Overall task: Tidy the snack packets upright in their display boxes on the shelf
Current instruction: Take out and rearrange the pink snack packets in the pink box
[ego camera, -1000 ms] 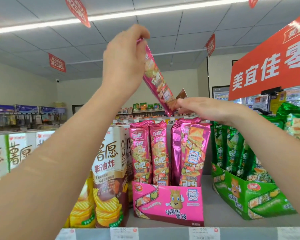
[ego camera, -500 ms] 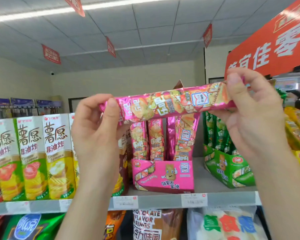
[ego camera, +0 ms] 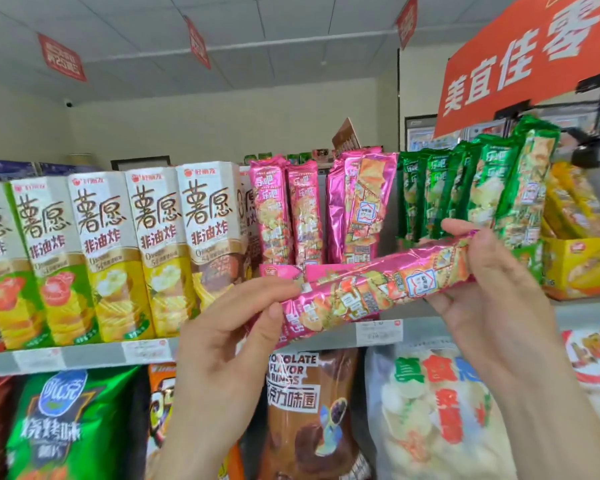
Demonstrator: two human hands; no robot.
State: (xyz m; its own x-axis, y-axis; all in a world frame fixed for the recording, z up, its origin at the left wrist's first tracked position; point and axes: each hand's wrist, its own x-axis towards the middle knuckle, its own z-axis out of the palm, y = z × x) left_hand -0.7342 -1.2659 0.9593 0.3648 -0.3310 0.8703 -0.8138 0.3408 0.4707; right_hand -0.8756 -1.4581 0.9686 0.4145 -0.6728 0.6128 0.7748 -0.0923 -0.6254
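Both-handed, left hand and right hand pinch pink packet.

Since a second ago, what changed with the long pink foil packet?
The long pink foil packet swung from steeply tilted overhead to nearly level, low before the pink cardboard display box. The left hand and right hand still pinch its ends. The upright pink packets stayed put.

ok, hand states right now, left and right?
Left hand: pinches the lower end of the pink snack packet.
Right hand: grips its upper end.
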